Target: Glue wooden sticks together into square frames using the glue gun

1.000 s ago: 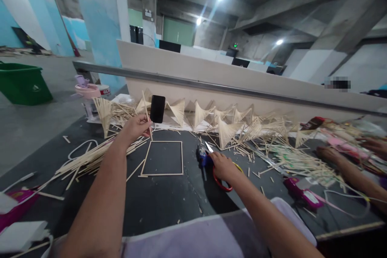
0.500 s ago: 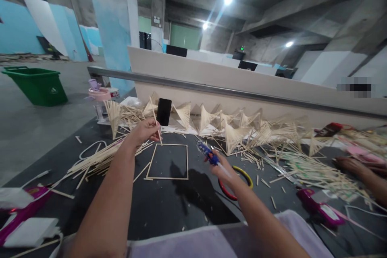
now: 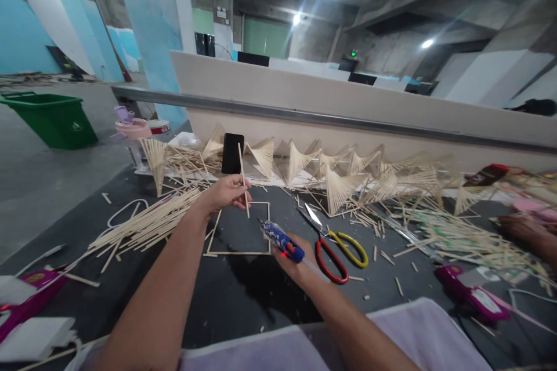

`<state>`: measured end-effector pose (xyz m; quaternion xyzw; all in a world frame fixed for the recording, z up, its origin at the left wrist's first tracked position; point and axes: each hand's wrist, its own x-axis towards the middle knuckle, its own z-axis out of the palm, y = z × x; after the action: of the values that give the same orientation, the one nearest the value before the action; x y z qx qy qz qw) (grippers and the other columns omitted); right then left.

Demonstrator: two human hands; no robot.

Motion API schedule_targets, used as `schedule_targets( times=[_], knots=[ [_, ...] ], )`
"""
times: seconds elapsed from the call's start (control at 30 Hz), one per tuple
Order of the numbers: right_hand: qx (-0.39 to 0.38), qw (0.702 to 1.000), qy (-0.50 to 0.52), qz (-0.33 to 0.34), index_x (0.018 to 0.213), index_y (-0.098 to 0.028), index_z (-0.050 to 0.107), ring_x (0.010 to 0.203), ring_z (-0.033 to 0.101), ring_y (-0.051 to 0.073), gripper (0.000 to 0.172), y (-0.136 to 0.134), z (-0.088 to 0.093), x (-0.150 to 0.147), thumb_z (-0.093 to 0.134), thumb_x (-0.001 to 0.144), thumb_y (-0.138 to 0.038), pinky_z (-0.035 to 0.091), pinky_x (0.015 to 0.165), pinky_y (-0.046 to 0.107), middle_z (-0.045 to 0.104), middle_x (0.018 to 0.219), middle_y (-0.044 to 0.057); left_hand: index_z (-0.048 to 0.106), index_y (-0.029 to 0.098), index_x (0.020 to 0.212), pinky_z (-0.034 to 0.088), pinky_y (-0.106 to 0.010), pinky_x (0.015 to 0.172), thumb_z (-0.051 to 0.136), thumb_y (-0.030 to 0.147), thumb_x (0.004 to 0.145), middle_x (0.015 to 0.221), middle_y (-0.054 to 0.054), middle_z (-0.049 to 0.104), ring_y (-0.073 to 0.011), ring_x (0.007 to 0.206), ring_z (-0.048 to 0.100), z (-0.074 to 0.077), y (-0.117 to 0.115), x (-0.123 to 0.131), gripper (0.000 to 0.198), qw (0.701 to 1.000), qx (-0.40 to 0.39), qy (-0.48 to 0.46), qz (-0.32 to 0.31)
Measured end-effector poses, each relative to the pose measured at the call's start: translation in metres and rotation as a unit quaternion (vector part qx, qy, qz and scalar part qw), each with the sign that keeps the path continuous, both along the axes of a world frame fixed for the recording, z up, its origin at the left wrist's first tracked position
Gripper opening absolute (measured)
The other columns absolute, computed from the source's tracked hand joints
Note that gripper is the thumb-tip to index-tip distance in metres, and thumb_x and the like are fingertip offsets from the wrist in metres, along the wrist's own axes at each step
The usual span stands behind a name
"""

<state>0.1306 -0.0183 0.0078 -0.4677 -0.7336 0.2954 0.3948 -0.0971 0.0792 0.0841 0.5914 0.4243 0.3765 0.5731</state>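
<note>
My left hand (image 3: 226, 192) pinches a thin wooden stick (image 3: 243, 178), held nearly upright above a square stick frame (image 3: 240, 253) lying on the dark table (image 3: 243, 295). Closed around a blue glue gun (image 3: 281, 240), my right hand (image 3: 296, 261) points its nozzle toward the frame's right side. Red and yellow handled scissors (image 3: 337, 246) lie just right of that hand. A black phone (image 3: 232, 153) stands behind the stick.
A pile of loose sticks (image 3: 143, 226) lies at left. Several fan-shaped stick pieces (image 3: 335, 179) line the low wall. Pink glue guns (image 3: 472, 295) lie at right and far left. Another person's hand (image 3: 522, 229) works at the right edge. A green bin (image 3: 50, 119) stands on the floor.
My right hand left the scissors, picked up the blue glue gun and brought it left toward the frame. My left hand moved the stick right, over the frame.
</note>
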Motion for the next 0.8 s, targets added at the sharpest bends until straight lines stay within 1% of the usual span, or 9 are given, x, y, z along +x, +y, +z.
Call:
schedule_targets(
  times=[0.1,0.23,0.4,0.5,0.6,0.8],
  knots=[
    [0.007,1.0,0.001,-0.006,0.067,-0.017,0.054,0.055,0.044,0.012,0.02,-0.001,-0.002,-0.001,0.054,0.077,-0.035,0.037,0.053,0.025,0.05,0.06,0.001,0.049,0.016,0.087,0.052,-0.026,0.054,0.064,0.039,0.072,0.065,-0.002,0.066,-0.0155,0.059,0.066,-0.004,0.002,0.006,0.031,1.0,0.007,-0.003,-0.005],
    [0.002,1.0,0.009,-0.021,0.066,-0.017,0.055,0.054,0.046,0.012,0.02,0.001,-0.005,0.0,0.054,0.078,-0.033,0.037,0.051,0.024,0.052,0.059,0.001,0.049,0.016,0.087,0.052,-0.025,0.055,0.064,0.039,0.072,0.065,-0.001,0.066,-0.0154,0.06,0.066,-0.005,0.002,0.012,0.032,1.0,0.012,0.002,-0.008],
    [0.005,1.0,-0.009,-0.03,0.061,-0.017,0.051,0.053,0.047,0.012,0.02,0.0,0.004,0.001,0.053,0.076,-0.031,0.037,0.051,0.024,0.052,0.058,0.001,0.049,0.016,0.087,0.053,-0.026,0.056,0.065,0.04,0.071,0.066,-0.002,0.066,-0.0151,0.06,0.066,-0.006,0.002,0.015,0.033,1.0,0.006,-0.01,-0.022],
    [-0.001,0.999,-0.02,-0.032,0.059,-0.017,0.049,0.053,0.046,0.013,0.022,-0.001,0.009,0.0,0.051,0.077,-0.03,0.036,0.051,0.024,0.051,0.057,0.001,0.049,0.015,0.088,0.053,-0.026,0.056,0.066,0.041,0.071,0.066,-0.002,0.067,-0.0156,0.06,0.066,-0.009,0.003,0.015,0.035,1.0,0.009,-0.019,-0.019],
    [-0.006,0.999,-0.025,-0.038,0.058,-0.017,0.048,0.053,0.046,0.012,0.022,-0.002,0.009,0.0,0.051,0.076,-0.029,0.036,0.051,0.024,0.05,0.057,0.001,0.049,0.015,0.088,0.053,-0.026,0.055,0.066,0.04,0.071,0.066,-0.003,0.067,-0.0156,0.06,0.066,-0.009,0.003,0.015,0.035,1.0,0.011,-0.022,-0.014],
    [-0.009,0.999,-0.028,-0.039,0.057,-0.018,0.048,0.051,0.045,0.012,0.021,0.0,0.005,0.001,0.051,0.075,-0.028,0.035,0.05,0.023,0.048,0.054,-0.001,0.049,0.016,0.087,0.053,-0.026,0.056,0.065,0.036,0.073,0.065,-0.001,0.066,-0.0153,0.059,0.066,-0.006,0.001,0.016,0.029,1.0,0.005,-0.022,-0.012]
  ],
)
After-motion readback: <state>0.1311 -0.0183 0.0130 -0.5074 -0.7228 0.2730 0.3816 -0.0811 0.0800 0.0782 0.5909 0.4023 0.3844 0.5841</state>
